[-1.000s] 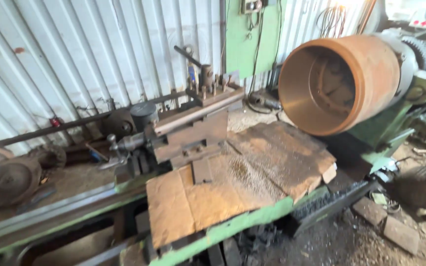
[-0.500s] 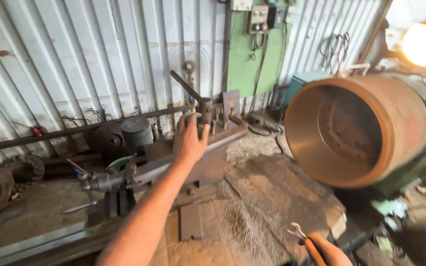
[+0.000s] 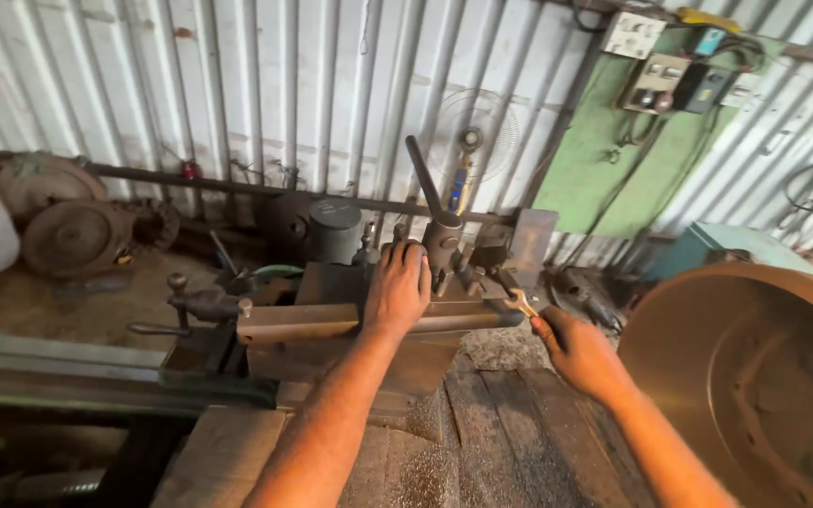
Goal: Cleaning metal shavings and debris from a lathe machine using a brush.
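1. Left hand: bare and ungloved, seen from the back; no ring on the visible fingers.
2. Left forearm: bare along its whole visible length, with no sleeve, watch or band at the wrist.
3. Right hand: likewise bare and ungloved, without visible rings.
4. Right forearm: uncovered down to the lower frame edge; no sleeve, strap or bracelet shows at the wrist.
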